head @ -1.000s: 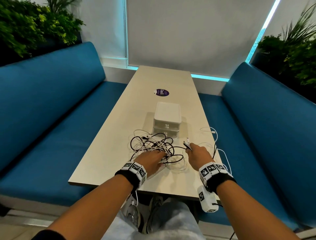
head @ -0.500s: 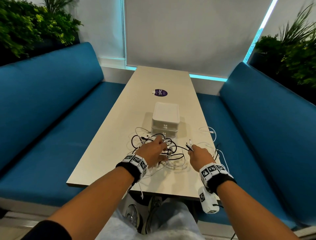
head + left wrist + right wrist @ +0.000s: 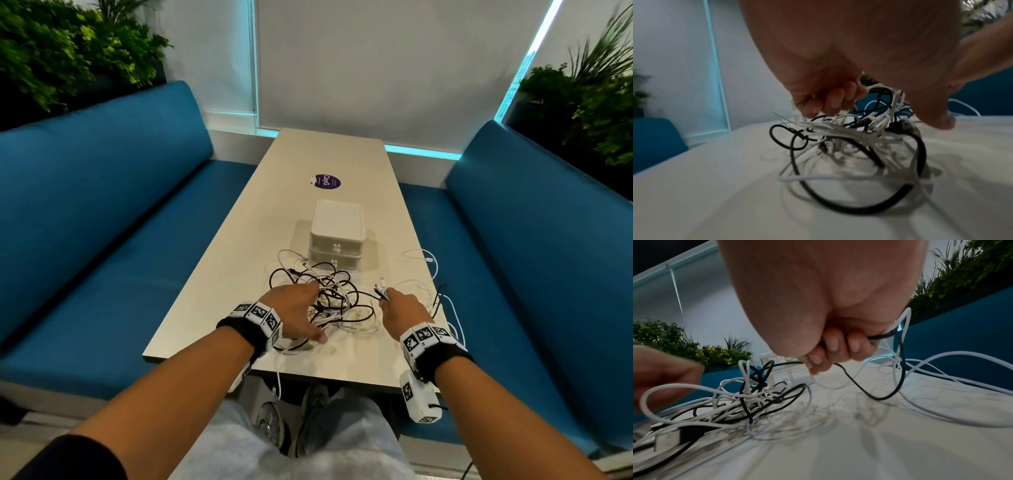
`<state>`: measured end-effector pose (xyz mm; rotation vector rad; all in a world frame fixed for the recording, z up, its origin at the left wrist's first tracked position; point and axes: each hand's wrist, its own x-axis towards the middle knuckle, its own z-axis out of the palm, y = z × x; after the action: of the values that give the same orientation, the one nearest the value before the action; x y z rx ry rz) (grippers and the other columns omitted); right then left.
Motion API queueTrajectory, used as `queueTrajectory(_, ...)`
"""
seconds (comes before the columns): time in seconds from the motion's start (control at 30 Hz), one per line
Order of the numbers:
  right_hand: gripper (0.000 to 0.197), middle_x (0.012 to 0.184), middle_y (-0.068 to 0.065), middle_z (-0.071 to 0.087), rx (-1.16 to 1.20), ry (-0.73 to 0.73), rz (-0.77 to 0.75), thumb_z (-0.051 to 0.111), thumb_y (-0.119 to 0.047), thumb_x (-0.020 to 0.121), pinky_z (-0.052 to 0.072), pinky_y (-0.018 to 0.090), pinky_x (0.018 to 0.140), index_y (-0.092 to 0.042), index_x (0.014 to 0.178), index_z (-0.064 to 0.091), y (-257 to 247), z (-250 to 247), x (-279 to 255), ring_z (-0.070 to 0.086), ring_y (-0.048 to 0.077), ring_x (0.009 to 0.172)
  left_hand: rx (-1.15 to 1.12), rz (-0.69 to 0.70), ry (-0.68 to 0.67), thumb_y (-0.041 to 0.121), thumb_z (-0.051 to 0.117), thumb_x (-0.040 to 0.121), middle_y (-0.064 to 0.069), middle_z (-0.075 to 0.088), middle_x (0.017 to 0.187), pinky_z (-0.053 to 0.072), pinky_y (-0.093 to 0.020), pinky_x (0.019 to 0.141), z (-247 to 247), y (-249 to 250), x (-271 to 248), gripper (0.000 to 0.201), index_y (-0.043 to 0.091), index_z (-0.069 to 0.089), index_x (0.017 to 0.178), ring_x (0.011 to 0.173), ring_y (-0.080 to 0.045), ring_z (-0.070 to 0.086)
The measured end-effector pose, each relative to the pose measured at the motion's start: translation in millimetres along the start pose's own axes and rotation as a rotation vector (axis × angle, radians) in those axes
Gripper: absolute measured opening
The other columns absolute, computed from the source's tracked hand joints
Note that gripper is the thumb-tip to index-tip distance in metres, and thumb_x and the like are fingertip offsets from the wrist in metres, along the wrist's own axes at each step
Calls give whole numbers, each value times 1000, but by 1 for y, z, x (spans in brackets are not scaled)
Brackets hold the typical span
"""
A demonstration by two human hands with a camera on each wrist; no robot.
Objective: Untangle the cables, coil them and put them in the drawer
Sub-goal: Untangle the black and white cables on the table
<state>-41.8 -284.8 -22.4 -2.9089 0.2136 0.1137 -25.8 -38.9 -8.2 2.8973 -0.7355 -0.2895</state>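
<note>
A: Where is the cable tangle?
B: On the near end of the table, just in front of the closed white drawer box.
A: Left hand?
B: Over the tangle, fingers curled among white and black strands.
A: Right hand?
B: Fist closed around several cable ends, black and white; loose loops trail to the table's right edge.

Left hand hides part of the cables.
</note>
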Motion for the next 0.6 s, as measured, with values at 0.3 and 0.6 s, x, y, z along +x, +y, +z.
queueTrajectory(0.3, 26, 107, 16, 62, -57, -1, 3, 37, -30, 101, 44, 35, 72, -13, 114, 52, -5, 5, -6, 62, 36, 96, 125, -30, -322, 37, 80, 68, -1, 53, 61, 41, -26, 55, 5, -11, -18, 33, 16, 55, 65, 62, -27, 55)
queueTrajectory(0.6, 24, 106, 14, 62, -87, 1, -14, 38, -27, 100, 48, 36, 75, -12, 112, 53, -10, 4, -10, 63, 35, 96, -113, -30, -187, 5, 59, 88, -5, 71, 109, 50, -27, 82, -13, -28, -16, 34, 18, 72, 116, 100, -24, 64)
